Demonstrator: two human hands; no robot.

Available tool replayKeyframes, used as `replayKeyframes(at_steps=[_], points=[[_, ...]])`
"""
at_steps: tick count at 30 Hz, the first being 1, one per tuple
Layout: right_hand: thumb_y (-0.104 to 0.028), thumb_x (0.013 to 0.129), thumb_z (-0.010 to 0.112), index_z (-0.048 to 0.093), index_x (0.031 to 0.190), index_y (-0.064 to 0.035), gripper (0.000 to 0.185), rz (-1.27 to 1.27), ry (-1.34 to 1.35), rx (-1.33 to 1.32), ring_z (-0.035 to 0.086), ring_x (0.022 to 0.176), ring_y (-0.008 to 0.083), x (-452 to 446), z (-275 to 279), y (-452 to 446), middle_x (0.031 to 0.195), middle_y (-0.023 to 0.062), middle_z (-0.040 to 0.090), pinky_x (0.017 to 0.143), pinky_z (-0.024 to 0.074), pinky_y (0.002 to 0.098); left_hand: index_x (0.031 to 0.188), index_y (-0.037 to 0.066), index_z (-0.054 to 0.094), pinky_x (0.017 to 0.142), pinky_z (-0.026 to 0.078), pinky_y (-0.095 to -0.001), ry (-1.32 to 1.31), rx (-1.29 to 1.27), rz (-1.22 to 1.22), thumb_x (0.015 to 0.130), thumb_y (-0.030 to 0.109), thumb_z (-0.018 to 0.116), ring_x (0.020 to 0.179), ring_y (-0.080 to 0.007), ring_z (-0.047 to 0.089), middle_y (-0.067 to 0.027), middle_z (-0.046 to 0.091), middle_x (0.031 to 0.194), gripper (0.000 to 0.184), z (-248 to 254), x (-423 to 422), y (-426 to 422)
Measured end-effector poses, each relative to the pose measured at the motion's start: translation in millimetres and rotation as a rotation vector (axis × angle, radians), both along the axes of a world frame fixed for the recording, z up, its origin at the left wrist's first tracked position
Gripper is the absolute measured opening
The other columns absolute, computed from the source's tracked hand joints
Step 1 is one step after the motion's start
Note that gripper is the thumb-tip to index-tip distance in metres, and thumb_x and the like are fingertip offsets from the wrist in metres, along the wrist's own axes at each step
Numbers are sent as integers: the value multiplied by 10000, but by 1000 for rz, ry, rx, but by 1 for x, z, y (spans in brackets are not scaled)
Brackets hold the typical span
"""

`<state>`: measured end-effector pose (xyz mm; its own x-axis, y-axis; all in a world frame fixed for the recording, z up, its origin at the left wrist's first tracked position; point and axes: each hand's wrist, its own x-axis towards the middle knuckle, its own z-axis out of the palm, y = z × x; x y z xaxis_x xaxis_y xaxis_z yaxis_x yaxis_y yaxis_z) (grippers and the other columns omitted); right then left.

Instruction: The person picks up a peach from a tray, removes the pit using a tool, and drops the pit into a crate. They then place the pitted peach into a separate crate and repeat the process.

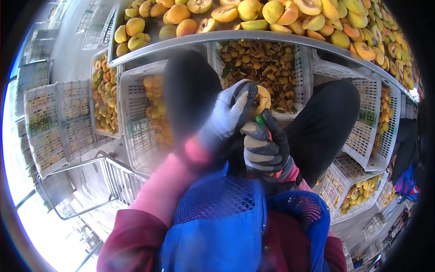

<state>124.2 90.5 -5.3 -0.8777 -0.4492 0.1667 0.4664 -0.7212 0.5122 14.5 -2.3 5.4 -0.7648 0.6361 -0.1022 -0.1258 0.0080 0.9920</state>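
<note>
My left hand [232, 108], in a grey and black work glove, is closed round a yellow peach half [264, 96], its cut face showing. Just below it, my gloved right hand [266, 147] is wrapped round a small tool with a green and red handle [260, 120]. The tool's tip meets the fruit or lies right beside it; its exact shape is hidden. Both hands are between my knees, in front of a metal-edged table [181, 44] heaped with whole and halved peaches [249, 10].
Below the table edge stands a crate of small brownish fruit pieces [258, 63]. Crates with peaches stand to the left [105, 95] and right [360, 192]. A metal frame [113, 177] is at lower left. Another person's dark-clad leg [404, 147] shows at the far right.
</note>
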Motion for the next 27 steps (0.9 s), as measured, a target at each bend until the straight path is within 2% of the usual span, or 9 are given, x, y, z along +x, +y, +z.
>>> replayKeyframes(at_steps=[7,11,13,16,19,21,23,24,27], points=[[-468,960,395,440,809,-77,422,-32,41,-139,399,319,70,-1,-7,-8,510,-1,424,243,370,216,999,-38,594,714,446,-251,378,-31,22,938,222,509,774,-97,527,-41,610,835,281,-5,3,0],[-475,953,407,451,808,-60,441,-202,166,9,408,308,73,0,7,5,499,-7,432,255,393,221,989,-28,602,710,445,-253,-427,25,375,942,263,512,754,-113,529,-39,593,810,308,-45,5,-3],[-490,966,350,476,860,-39,480,-263,137,82,406,318,75,-1,6,15,507,-22,410,259,385,228,1012,-13,602,718,448,-258,119,-186,389,950,281,503,771,-120,531,-46,589,836,316,-38,10,-17],[-493,967,358,562,927,-60,481,-111,-120,169,364,388,91,1,-29,10,565,-12,395,335,310,236,1043,-10,592,730,445,-259,-157,-87,364,967,290,475,811,-128,533,-76,584,913,331,-27,-4,-34],[-483,978,335,539,947,-18,509,-60,-65,76,420,470,85,-2,-40,11,616,-11,385,350,346,212,1187,-56,509,844,481,-321,1424,-579,327,954,161,486,989,-241,583,-188,588,1082,320,8,-25,-73],[-492,974,345,580,962,-15,531,-42,-106,122,386,470,80,1,-39,17,621,-12,358,346,306,215,1095,-38,565,768,494,-290,39,-202,570,981,219,426,919,-176,606,-118,625,1031,314,43,-57,-92],[-502,970,348,598,968,-12,550,-48,-113,124,371,461,78,2,-38,22,614,-15,349,347,296,216,1126,24,581,727,488,-303,429,-466,515,957,270,478,823,-175,609,-83,622,972,316,36,-99,-128],[-508,969,350,607,970,-11,559,-48,-121,122,363,457,77,2,-40,23,611,-16,344,347,291,217,1146,31,579,733,483,-334,804,-1126,497,906,344,548,801,-204,617,-104,622,963,395,19,-122,-155],[-515,963,358,631,964,-35,552,-41,-148,166,307,405,70,-4,-55,18,587,-21,336,346,275,217,1095,48,625,807,465,-349,764,-1077,495,877,311,608,936,-269,620,-160,629,1039,342,45,-129,-102]])
